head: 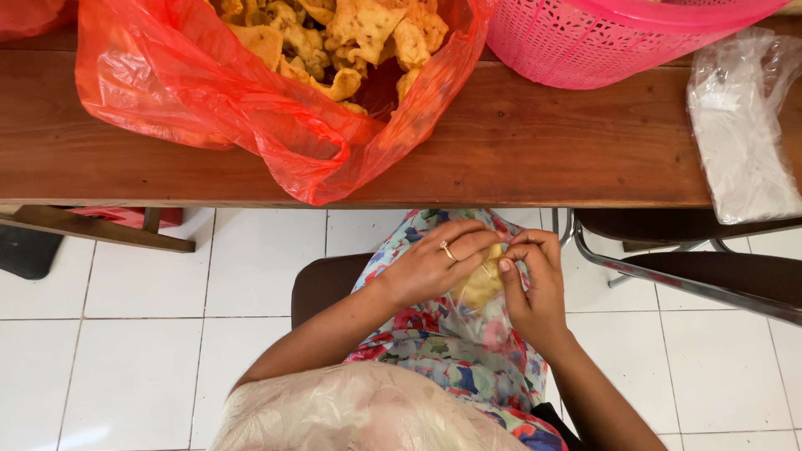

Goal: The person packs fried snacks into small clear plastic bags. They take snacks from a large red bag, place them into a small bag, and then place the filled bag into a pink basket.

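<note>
Both hands meet over the lap, just below the near edge of the wooden table [535, 159]. The left hand [434, 266], a ring on one finger, curls its fingers together over the top of a small clear bag [476, 309] that holds yellow crackers; the right hand [535, 288] pinches the mouth of that same bag from the 3 o'clock side, fingertips pressed close against the left hand's. The bag rests on a flowered skirt [468, 367], between the two wrists.

The table edge runs straight across at 12 o'clock from the hands, with only a narrow gap between it and the knuckles. Below it the white tiled floor [125, 334] lies open toward 9 o'clock — plenty of free space there. Toward 3 o'clock the room is tighter: a dark chair [710, 280] with metal legs stands near the right forearm.

On the table, at 11 o'clock, a big red plastic bag [251, 108] sags open, full of yellow crackers [351, 38], its lip drooping over the table's near edge. At 1 o'clock sits a pink mesh basket [601, 42], round-sided — well apart from the hands. At 2 o'clock a heap of clear plastic bags [743, 125] hangs past the edge. No label shows on any package.
</note>
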